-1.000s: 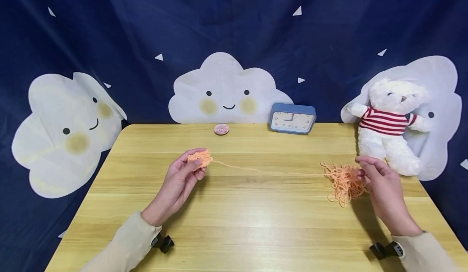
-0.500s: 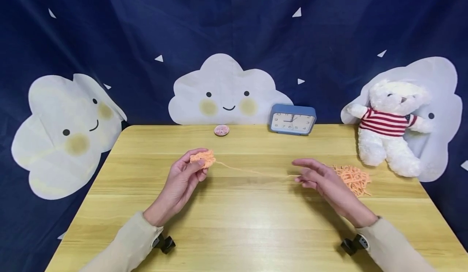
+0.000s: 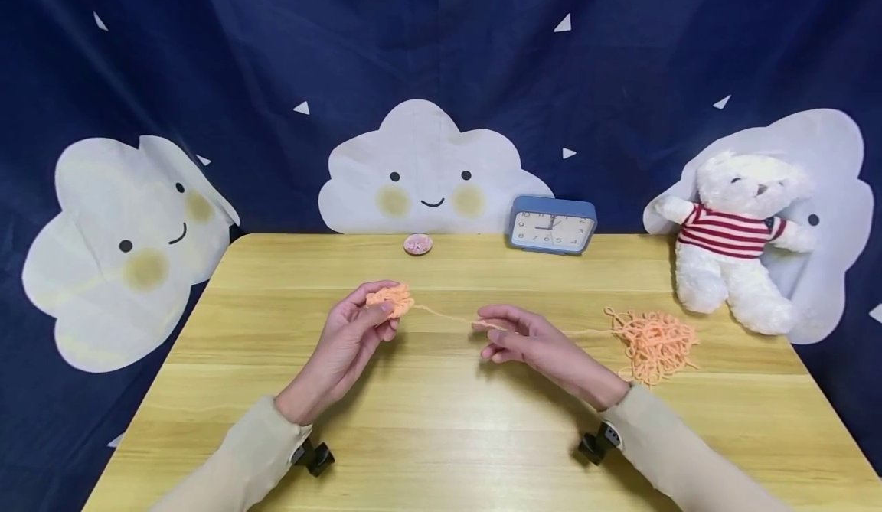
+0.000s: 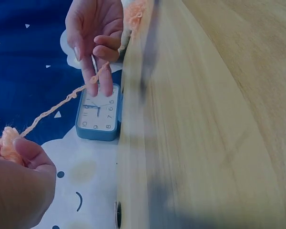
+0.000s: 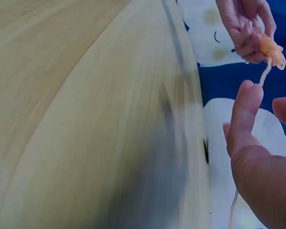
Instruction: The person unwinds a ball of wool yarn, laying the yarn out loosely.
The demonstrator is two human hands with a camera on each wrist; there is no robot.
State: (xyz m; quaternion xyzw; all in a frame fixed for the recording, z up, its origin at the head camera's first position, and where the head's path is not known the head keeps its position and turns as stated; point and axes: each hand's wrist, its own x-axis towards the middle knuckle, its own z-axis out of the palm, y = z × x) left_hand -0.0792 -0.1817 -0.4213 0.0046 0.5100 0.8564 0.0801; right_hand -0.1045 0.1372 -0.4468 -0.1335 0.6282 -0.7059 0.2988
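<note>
Left hand (image 3: pixel 347 336) grips yarn wad (image 3: pixel 390 298) mid-table (image 3: pixel 441 420), edges well apart.

Wad (image 3: pixel 390 298): in left hand (image 3: pixel 347 344)
Strand (image 3: pixel 448 317): between hands
Pile (image 3: pixel 654 340): right of right hand (image 3: pixel 527 337)
Clock (image 3: pixel 552 223): behind hands

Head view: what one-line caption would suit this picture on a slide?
Left hand holds a small orange yarn wad; right hand guides its strand from a loose yarn pile.
</note>
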